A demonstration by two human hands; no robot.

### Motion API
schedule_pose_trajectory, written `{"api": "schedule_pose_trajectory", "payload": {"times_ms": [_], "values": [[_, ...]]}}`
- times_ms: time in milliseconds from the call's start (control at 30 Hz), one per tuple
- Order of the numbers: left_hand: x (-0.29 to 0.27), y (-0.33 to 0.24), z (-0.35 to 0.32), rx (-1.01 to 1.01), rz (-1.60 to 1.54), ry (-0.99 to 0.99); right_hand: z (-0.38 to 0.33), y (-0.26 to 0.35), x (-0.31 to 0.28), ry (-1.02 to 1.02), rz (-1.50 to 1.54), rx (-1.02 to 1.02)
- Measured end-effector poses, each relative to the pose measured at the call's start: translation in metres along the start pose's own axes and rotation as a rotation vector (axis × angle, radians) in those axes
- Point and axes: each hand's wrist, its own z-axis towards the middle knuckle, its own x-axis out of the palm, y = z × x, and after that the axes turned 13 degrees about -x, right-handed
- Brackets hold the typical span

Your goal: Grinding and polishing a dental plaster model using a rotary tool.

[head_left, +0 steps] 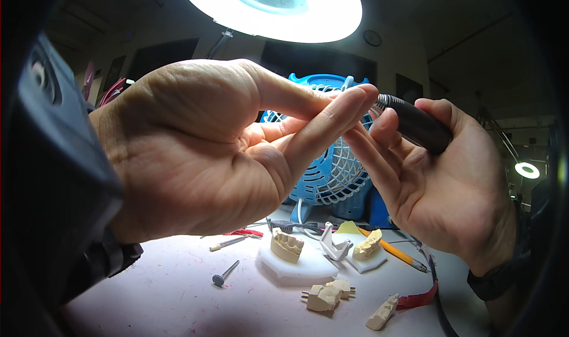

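Note:
My left hand [189, 147] is raised at the left, its thumb and fingers pinched together. Whatever lies in that pinch is hidden behind the fingertips. A dark rotary handpiece [418, 125] with a metal-coloured nose rests in my right hand [459, 183], whose fingers close around it. Its nose points left at the left fingertips, and the tip is hidden there. Fingers of the right hand touch or nearly touch those of the left. Below on the table sit a plaster tooth model [287, 246] on a white base and a smaller cast piece [367, 245].
Behind the hands stands a blue fan [317, 177]; a lit ring magnifier lamp [326, 17] hangs above. On the table lie a pinned cast section [323, 297], another cast piece [382, 313], a red strip [418, 298], a grey-headed mandrel [224, 274], a white plastic hinge [333, 245] and an orange pencil-like tool [402, 254].

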Motion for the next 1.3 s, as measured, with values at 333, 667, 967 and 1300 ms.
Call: {"api": "schedule_pose_trajectory", "payload": {"times_ms": [333,667,967,1300], "values": [[0.001,0.002,0.000,0.024,0.039,-0.021,-0.002,-0.003,0.010,-0.025,-0.081,-0.038],[0.010,0.010,-0.001,0.153,0.119,-0.147,-0.007,-0.005,0.008,0.056,-0.238,-0.263],[0.002,0.002,0.003,0.339,0.398,-0.159,-0.008,-0.012,0.025,-0.044,-0.137,-0.244],[0.000,0.000,0.002,0.358,0.370,-0.168,-0.002,-0.011,0.008,0.023,-0.194,-0.258]]}}
